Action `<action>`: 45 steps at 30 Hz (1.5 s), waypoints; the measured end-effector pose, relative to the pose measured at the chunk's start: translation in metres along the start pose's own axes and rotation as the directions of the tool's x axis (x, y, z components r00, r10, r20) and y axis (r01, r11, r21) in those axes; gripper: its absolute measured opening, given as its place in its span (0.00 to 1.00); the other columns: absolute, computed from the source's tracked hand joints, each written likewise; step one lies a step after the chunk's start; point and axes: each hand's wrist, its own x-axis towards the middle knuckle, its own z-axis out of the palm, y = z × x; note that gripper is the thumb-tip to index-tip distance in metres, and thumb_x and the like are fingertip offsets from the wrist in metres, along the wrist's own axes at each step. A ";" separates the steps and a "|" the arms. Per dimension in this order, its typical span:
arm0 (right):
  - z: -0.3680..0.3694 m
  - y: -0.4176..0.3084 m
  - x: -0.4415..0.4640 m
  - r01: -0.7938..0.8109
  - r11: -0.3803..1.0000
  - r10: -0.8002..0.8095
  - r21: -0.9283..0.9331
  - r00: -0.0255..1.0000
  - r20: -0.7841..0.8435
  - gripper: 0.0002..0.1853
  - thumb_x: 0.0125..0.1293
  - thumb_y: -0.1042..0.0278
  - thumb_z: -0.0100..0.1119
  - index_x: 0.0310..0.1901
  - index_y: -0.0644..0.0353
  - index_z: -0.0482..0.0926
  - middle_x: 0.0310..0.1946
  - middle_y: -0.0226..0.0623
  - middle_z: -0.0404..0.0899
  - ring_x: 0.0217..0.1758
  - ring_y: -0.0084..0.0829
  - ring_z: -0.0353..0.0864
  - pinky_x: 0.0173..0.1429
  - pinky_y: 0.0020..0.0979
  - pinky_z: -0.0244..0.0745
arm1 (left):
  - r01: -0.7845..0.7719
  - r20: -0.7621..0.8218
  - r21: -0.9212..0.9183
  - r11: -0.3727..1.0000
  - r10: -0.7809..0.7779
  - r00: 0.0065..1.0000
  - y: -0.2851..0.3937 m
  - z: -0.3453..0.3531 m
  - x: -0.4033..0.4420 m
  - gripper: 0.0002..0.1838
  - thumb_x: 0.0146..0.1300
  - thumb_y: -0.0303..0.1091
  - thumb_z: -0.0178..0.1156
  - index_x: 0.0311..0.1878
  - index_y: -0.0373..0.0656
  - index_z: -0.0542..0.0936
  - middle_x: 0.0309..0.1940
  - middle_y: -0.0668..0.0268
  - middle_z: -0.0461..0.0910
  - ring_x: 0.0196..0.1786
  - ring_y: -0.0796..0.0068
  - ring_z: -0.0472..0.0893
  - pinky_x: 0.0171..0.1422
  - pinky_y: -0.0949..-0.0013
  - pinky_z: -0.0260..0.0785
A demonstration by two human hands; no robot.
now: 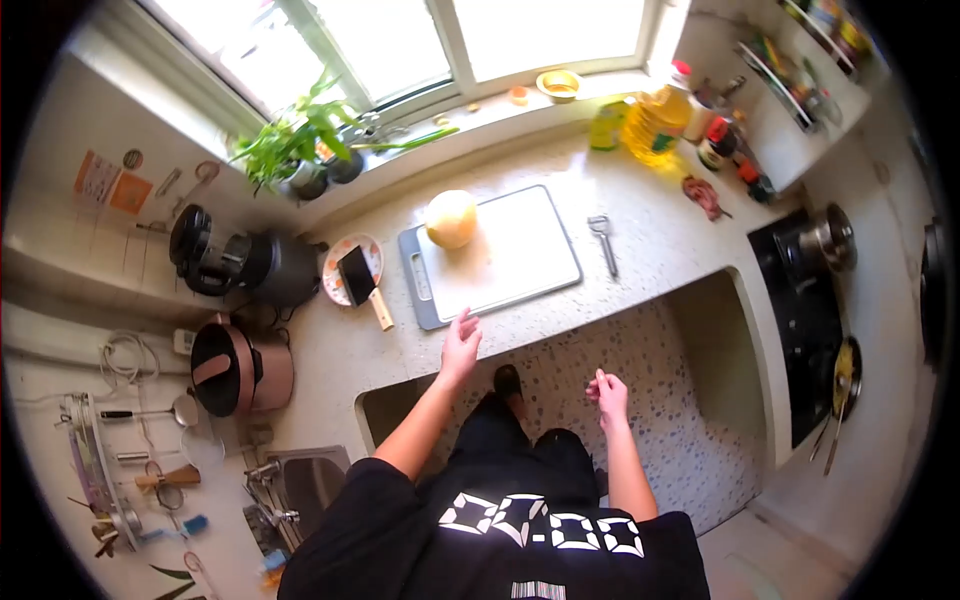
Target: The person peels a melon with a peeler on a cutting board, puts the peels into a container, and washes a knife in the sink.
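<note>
My left hand (461,347) is held just in front of the near edge of the cutting board (520,250), its fingers apart and nothing in it. Lower and to the right, my right hand (609,398) hangs over the gap below the counter, fingers curled together; whether anything small is in them is hidden. A round, pale yellow fruit (451,219) rests on the board's upper left part. Left of the board, a cleaver (356,277) with a wooden handle lies across a patterned plate (337,290). A peeler (603,244) lies to the board's right.
Potted plants (303,150) line the windowsill. An oil bottle (655,125) and sauce bottles (716,143) stand at the back right, near a stove (795,320). At left are a blender (275,268), a rice cooker (262,368) and a sink (312,485).
</note>
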 end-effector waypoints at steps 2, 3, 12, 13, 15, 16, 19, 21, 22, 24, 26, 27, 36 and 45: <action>0.041 -0.022 0.019 0.063 0.998 -0.062 -0.009 0.995 0.078 0.10 0.78 0.59 0.63 0.44 0.57 0.80 0.34 0.29 0.84 0.31 0.21 0.83 0.33 0.25 0.77 | -0.009 -0.054 -0.068 0.998 0.005 0.999 0.002 -0.018 0.027 0.37 0.74 0.25 0.58 0.83 0.45 0.58 0.75 0.49 0.70 0.76 0.57 0.71 0.80 0.58 0.64; 0.058 -0.037 0.024 0.105 0.992 -0.099 -0.069 0.992 0.084 0.09 0.78 0.62 0.63 0.49 0.57 0.80 0.35 0.29 0.83 0.32 0.20 0.83 0.34 0.24 0.77 | -0.031 -0.085 -0.020 0.999 0.029 0.996 0.017 -0.026 0.035 0.37 0.73 0.25 0.58 0.83 0.45 0.59 0.76 0.49 0.69 0.77 0.56 0.70 0.80 0.57 0.63; 0.084 -0.114 0.116 0.392 0.667 -0.446 -0.633 0.891 0.083 0.20 0.71 0.62 0.67 0.62 0.57 0.80 0.41 0.36 0.84 0.39 0.29 0.83 0.48 0.35 0.81 | -0.220 -0.176 0.502 0.836 0.347 0.921 0.089 -0.058 0.147 0.36 0.67 0.41 0.64 0.79 0.51 0.70 0.77 0.47 0.66 0.79 0.44 0.64 0.84 0.51 0.56; 0.081 -0.123 0.126 0.388 0.636 -0.454 -0.667 0.887 0.083 0.20 0.71 0.62 0.66 0.62 0.57 0.80 0.41 0.37 0.83 0.39 0.30 0.83 0.48 0.35 0.81 | -0.215 -0.175 0.534 0.817 0.356 0.918 0.096 -0.056 0.161 0.36 0.67 0.42 0.64 0.79 0.53 0.70 0.78 0.47 0.64 0.80 0.44 0.63 0.84 0.51 0.55; 0.074 -0.137 0.146 0.338 0.575 -0.432 -0.746 0.899 0.074 0.22 0.70 0.62 0.66 0.63 0.58 0.78 0.50 0.43 0.82 0.44 0.37 0.84 0.55 0.38 0.80 | -0.185 -0.146 0.609 0.771 0.339 0.929 0.104 -0.052 0.186 0.35 0.66 0.46 0.64 0.78 0.57 0.72 0.80 0.47 0.61 0.80 0.42 0.62 0.85 0.49 0.54; 0.071 -0.138 0.155 0.370 0.512 -0.498 -0.775 0.863 0.083 0.23 0.70 0.62 0.65 0.64 0.58 0.78 0.53 0.45 0.80 0.47 0.39 0.83 0.57 0.39 0.79 | -0.169 -0.133 0.646 0.745 0.327 0.935 0.107 -0.049 0.195 0.35 0.66 0.47 0.65 0.78 0.60 0.72 0.81 0.47 0.59 0.81 0.42 0.61 0.85 0.48 0.54; 0.072 -0.163 0.182 0.366 0.411 -0.546 -0.835 0.832 0.096 0.25 0.68 0.62 0.65 0.65 0.57 0.76 0.60 0.51 0.75 0.62 0.52 0.77 0.67 0.47 0.74 | -0.119 -0.081 0.769 0.627 0.280 0.956 0.108 -0.041 0.224 0.35 0.66 0.51 0.66 0.77 0.71 0.72 0.83 0.47 0.56 0.79 0.40 0.62 0.84 0.48 0.55; 0.073 -0.172 0.194 0.340 0.365 -0.516 -0.867 0.849 0.115 0.25 0.67 0.62 0.65 0.65 0.57 0.76 0.60 0.50 0.74 0.63 0.53 0.75 0.70 0.48 0.71 | -0.069 -0.051 0.828 0.556 0.197 0.979 0.113 -0.036 0.232 0.35 0.66 0.52 0.66 0.78 0.75 0.71 0.83 0.48 0.56 0.78 0.40 0.64 0.82 0.49 0.58; 0.073 -0.178 0.204 0.332 0.340 -0.507 -0.880 0.853 0.125 0.26 0.67 0.62 0.65 0.66 0.56 0.76 0.60 0.49 0.74 0.64 0.54 0.74 0.71 0.49 0.70 | -0.041 -0.047 0.836 0.546 0.145 0.988 0.119 -0.035 0.234 0.36 0.66 0.53 0.66 0.78 0.76 0.71 0.83 0.48 0.56 0.78 0.40 0.65 0.81 0.49 0.61; 0.076 -0.184 0.219 0.344 0.339 -0.504 -0.875 0.852 0.140 0.26 0.65 0.63 0.66 0.65 0.56 0.75 0.59 0.49 0.74 0.64 0.55 0.73 0.70 0.49 0.70 | 0.022 -0.071 0.862 0.507 0.077 0.994 0.133 -0.031 0.234 0.36 0.66 0.55 0.66 0.78 0.77 0.70 0.81 0.48 0.60 0.75 0.42 0.68 0.76 0.50 0.67; 0.078 -0.189 0.226 0.360 0.342 -0.502 -0.868 0.851 0.155 0.26 0.65 0.63 0.67 0.64 0.57 0.75 0.59 0.50 0.75 0.64 0.55 0.73 0.69 0.50 0.70 | 0.090 -0.123 0.889 0.448 0.046 0.991 0.152 -0.025 0.227 0.36 0.65 0.57 0.66 0.78 0.76 0.70 0.77 0.50 0.66 0.71 0.45 0.74 0.70 0.50 0.74; 0.078 -0.191 0.230 0.361 0.352 -0.497 -0.864 0.854 0.154 0.26 0.65 0.62 0.68 0.63 0.57 0.75 0.59 0.50 0.75 0.64 0.55 0.73 0.69 0.50 0.71 | 0.150 -0.170 0.875 0.460 0.002 0.985 0.155 -0.023 0.227 0.36 0.65 0.58 0.65 0.78 0.74 0.71 0.74 0.51 0.70 0.69 0.47 0.76 0.67 0.50 0.75; 0.075 -0.194 0.258 0.382 0.358 -0.469 -0.852 0.863 0.190 0.21 0.63 0.62 0.70 0.54 0.60 0.75 0.50 0.50 0.81 0.55 0.53 0.80 0.60 0.49 0.76 | -0.008 -0.097 0.927 0.376 0.260 0.961 0.150 -0.037 0.241 0.31 0.70 0.60 0.60 0.74 0.63 0.77 0.68 0.49 0.76 0.68 0.47 0.77 0.69 0.47 0.73; 0.084 -0.213 0.241 0.328 0.578 -0.388 -0.747 0.916 0.102 0.17 0.63 0.70 0.63 0.51 0.59 0.70 0.30 0.44 0.81 0.35 0.46 0.82 0.44 0.44 0.77 | -0.273 -0.009 0.771 0.575 0.438 0.899 0.092 -0.027 0.267 0.27 0.67 0.58 0.63 0.68 0.66 0.82 0.71 0.51 0.73 0.73 0.41 0.70 0.78 0.46 0.64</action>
